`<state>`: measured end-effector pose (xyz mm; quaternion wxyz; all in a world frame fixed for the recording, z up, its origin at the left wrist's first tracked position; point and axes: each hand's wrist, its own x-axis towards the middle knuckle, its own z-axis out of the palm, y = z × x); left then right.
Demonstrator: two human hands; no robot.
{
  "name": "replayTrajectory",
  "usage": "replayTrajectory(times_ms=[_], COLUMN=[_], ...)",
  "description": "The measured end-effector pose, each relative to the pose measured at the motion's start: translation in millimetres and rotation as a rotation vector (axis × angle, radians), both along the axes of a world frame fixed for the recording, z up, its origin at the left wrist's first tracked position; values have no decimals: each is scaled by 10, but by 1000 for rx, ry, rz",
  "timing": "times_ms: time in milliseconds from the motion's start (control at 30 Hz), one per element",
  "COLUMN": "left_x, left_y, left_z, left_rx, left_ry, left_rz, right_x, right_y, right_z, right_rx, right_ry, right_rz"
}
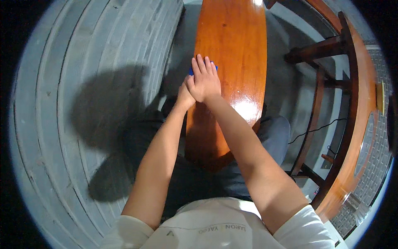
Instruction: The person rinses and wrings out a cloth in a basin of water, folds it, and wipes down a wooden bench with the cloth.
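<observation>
A long varnished wooden bench (238,54) stretches away from me between my legs. My right hand (206,83) lies flat near its left edge, fingers stretched forward and thumb crossing over my left hand. Beneath those fingers is a small blue object (191,72); only bits of its sides show, so its kind is unclear. My left hand (185,96) is tucked under and beside the right one at the bench's left edge. Its fingers are hidden, and whether it grips the blue object cannot be seen.
On the left rises a grey ridged wall or panel (83,62). To the right stands a wooden table (358,112) with dark legs and crossbars, and a black cable (317,129) runs below it. A yellowish item (380,98) sits on the table's far side.
</observation>
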<state>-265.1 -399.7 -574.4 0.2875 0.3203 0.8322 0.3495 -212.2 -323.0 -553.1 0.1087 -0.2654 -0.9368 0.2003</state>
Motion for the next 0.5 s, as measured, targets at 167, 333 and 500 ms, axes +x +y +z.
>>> replayTrajectory(times_ms=[167,333,500], left_x=[285,559,676], left_y=[-399,-710,-989], left_z=[226,382,386], left_rx=[-61,-14,11], left_ry=[-78,-67,-27], left_rz=[58,90,58], right_x=[272,485,603], right_y=[-431,-711,-924], right_z=[99,205,253], right_rx=[-41,-34,-52], right_ry=[10,27,11], right_rz=[3,17,9])
